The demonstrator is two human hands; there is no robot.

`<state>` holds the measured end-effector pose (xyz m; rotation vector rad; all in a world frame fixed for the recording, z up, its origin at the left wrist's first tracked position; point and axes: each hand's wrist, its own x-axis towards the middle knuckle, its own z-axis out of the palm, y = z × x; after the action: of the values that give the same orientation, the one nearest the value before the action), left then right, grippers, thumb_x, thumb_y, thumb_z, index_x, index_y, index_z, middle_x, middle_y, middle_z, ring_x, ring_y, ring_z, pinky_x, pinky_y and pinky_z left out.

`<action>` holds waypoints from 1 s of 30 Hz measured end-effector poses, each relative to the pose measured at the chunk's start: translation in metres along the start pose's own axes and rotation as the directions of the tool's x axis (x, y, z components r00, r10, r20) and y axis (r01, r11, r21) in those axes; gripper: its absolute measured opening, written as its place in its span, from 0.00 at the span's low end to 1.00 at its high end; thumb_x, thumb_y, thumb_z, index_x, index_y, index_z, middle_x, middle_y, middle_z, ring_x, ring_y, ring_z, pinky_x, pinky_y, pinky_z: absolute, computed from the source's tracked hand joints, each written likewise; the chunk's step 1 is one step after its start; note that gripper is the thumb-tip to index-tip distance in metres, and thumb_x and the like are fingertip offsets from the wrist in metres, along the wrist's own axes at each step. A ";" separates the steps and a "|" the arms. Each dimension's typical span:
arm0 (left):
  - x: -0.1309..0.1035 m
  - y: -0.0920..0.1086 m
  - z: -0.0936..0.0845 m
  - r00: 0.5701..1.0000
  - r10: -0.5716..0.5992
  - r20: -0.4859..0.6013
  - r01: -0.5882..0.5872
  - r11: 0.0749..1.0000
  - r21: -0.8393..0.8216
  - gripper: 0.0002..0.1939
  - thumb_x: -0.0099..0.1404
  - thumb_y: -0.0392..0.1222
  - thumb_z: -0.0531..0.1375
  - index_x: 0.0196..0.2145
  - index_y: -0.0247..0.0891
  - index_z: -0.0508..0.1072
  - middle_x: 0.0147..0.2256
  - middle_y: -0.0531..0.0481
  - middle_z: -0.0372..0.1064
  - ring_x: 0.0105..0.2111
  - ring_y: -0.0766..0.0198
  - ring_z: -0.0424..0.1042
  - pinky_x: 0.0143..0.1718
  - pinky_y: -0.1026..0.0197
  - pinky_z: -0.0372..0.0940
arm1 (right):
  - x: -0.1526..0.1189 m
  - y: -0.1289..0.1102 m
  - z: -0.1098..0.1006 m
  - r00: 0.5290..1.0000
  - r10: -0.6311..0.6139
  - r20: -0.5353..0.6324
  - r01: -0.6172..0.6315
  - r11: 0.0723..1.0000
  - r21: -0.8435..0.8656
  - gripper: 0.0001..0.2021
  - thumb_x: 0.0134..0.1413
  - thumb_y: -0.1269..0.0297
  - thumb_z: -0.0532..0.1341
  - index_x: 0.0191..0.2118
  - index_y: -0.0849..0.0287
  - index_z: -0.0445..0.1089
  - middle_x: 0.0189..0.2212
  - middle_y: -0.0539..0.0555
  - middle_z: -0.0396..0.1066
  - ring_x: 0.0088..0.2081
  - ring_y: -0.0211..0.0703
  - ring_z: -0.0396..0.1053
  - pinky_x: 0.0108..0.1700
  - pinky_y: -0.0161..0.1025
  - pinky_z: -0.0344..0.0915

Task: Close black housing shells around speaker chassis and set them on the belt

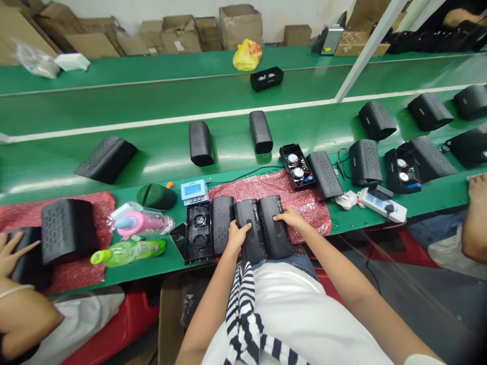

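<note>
My left hand point(238, 236) is closed on the left edge of a black speaker housing point(253, 248), thumb on its top and fingers hidden at its side. A second smooth black speaker housing point(277, 241) lies right beside it, and my right hand point(292, 218) grips its upper right edge. Both housings sit at the table's front edge, against my lap. Left of them is a black speaker housing with a textured face point(222, 223), then an open black shell point(198, 233) with two round speaker openings.
Red bubble wrap point(310, 208) covers the table beneath. Behind are an open housing with two speaker drivers point(298, 173) and a blue meter point(194, 190). Bottles point(129, 252) stand left, a power strip point(384, 204) right. Housings dot the green conveyor point(160, 157). Co-workers sit on both sides.
</note>
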<state>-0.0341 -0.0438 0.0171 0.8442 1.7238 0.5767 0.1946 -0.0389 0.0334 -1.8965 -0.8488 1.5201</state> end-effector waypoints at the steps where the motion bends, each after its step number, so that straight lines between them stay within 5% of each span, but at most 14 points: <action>1: 0.002 0.002 0.000 1.000 -0.025 0.011 0.025 0.999 -0.021 0.33 0.52 0.45 0.64 0.52 0.35 0.56 0.48 0.36 0.65 0.42 0.55 0.71 0.43 0.53 0.67 | 0.000 -0.001 0.000 1.000 -0.006 0.017 0.005 0.999 0.033 0.21 0.30 0.68 0.67 0.37 0.59 0.66 0.32 0.52 0.74 0.30 0.42 0.71 0.30 0.36 0.67; 5: 0.006 0.007 0.000 0.995 -0.076 0.058 0.082 0.992 -0.098 0.37 0.51 0.43 0.65 0.54 0.34 0.53 0.46 0.34 0.67 0.34 0.57 0.73 0.33 0.55 0.70 | -0.002 -0.001 0.004 0.998 -0.063 0.010 0.061 0.987 0.147 0.25 0.29 0.70 0.66 0.41 0.58 0.68 0.37 0.51 0.75 0.34 0.43 0.72 0.34 0.37 0.69; 14: 0.005 0.008 0.002 0.986 -0.006 0.165 0.055 0.954 -0.294 0.35 0.54 0.41 0.64 0.57 0.39 0.55 0.47 0.39 0.69 0.35 0.59 0.73 0.33 0.56 0.71 | 0.002 -0.001 0.001 0.997 -0.042 0.064 0.032 0.989 0.142 0.23 0.28 0.72 0.66 0.39 0.59 0.70 0.33 0.51 0.75 0.33 0.44 0.73 0.35 0.39 0.70; 30: 0.007 -0.001 0.006 0.997 0.057 0.046 -0.043 0.962 -0.270 0.33 0.54 0.43 0.64 0.56 0.40 0.58 0.46 0.43 0.70 0.41 0.58 0.72 0.41 0.56 0.69 | 0.011 0.004 0.000 0.998 -0.047 0.038 0.042 0.992 0.119 0.24 0.26 0.71 0.67 0.39 0.61 0.70 0.32 0.53 0.76 0.32 0.46 0.73 0.33 0.39 0.70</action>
<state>-0.0296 -0.0394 0.0102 0.7041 1.5369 0.7955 0.1968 -0.0331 0.0229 -1.7563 -0.7953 1.5514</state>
